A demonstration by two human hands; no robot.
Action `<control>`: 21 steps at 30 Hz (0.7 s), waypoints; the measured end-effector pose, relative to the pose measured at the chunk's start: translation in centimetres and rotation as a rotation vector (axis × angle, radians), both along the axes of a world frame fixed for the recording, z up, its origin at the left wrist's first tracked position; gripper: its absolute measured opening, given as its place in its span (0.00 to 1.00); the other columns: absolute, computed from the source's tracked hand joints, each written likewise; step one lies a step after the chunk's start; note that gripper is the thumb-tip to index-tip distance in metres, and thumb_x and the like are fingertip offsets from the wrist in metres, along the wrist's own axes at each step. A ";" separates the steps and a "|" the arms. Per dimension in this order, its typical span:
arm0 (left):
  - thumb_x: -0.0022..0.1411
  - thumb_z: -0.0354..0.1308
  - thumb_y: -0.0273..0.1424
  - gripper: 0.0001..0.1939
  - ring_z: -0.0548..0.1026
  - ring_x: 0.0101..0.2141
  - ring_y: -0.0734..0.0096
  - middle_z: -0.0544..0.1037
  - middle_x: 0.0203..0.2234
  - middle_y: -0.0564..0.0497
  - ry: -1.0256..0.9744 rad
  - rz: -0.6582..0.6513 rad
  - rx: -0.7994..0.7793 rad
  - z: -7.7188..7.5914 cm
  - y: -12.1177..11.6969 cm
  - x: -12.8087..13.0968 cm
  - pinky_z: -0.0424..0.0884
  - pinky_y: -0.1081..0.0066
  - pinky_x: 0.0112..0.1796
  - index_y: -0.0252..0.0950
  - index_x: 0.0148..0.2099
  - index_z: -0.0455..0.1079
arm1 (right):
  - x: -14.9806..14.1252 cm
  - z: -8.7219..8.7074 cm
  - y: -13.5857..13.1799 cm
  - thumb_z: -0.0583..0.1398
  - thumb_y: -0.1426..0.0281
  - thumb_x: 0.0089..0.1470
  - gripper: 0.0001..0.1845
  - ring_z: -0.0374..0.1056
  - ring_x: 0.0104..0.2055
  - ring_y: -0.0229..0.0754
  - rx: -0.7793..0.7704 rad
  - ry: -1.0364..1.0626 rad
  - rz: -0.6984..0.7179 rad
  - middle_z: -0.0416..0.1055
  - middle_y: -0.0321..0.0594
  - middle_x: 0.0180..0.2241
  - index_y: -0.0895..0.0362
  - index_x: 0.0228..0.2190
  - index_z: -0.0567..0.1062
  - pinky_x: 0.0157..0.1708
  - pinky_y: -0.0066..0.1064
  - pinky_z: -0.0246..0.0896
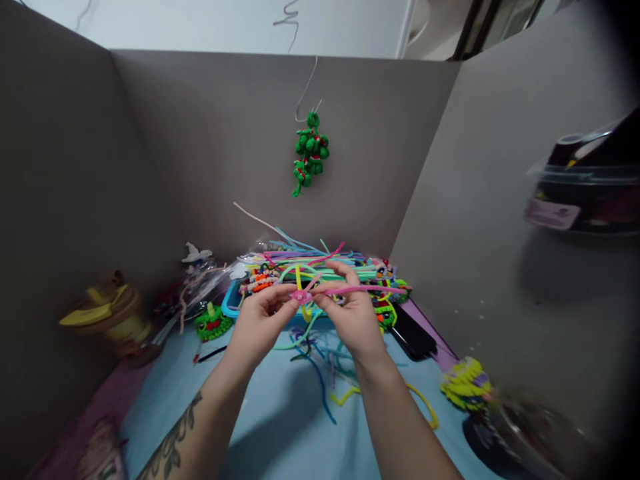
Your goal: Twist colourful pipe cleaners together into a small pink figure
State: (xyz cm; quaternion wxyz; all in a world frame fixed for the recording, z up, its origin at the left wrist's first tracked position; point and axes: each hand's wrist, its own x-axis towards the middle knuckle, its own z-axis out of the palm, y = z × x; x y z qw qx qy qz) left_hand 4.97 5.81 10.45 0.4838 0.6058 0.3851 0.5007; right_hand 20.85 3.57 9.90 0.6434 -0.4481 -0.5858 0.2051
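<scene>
Tattooed forearm (195,420) up front; left hand (267,310) and right hand (350,310) both pinch a pink pipe cleaner (373,289) above the blue table (270,407) (fiddly stuff). I'd keep the left pinch firm, bending gently with the right.

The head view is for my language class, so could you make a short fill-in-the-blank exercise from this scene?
1. The left hand and right hand pinch a piece coloured mainly ____.
2. The bundle of figures hanging before the back panel is mostly ____.
3. The leaf tattoo is on the person's ____ forearm.
4. The tray beyond the hands is ____.

Missing words: pink; green; left; blue.
</scene>
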 end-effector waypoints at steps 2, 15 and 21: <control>0.50 0.65 0.35 0.14 0.75 0.29 0.70 0.79 0.28 0.49 0.019 -0.013 0.002 0.2 -0.2 0.0 0.69 0.72 0.32 0.33 0.40 0.76 | 0.2 0.2 -0.2 0.65 0.67 0.49 0.03 0.58 0.57 0.50 -0.003 -0.065 0.000 0.65 0.40 0.52 0.52 0.26 0.80 0.57 0.43 0.51; 0.51 0.64 0.36 0.12 0.67 0.22 0.75 0.75 0.22 0.53 0.183 0.035 0.116 0.5 -0.7 0.3 0.63 0.75 0.23 0.34 0.37 0.77 | -0.8 -0.1 0.1 0.63 0.67 0.50 0.06 0.62 0.51 0.49 -0.017 -0.091 -0.164 0.69 0.44 0.42 0.55 0.25 0.77 0.53 0.43 0.55; 0.52 0.62 0.36 0.13 0.58 0.19 0.78 0.64 0.16 0.58 0.232 0.143 0.175 -0.2 -0.4 0.2 0.53 0.76 0.20 0.33 0.38 0.76 | 0.4 -0.6 0.8 0.62 0.60 0.48 0.12 0.64 0.48 0.49 -0.196 -0.109 -0.099 0.68 0.45 0.43 0.56 0.30 0.77 0.48 0.42 0.58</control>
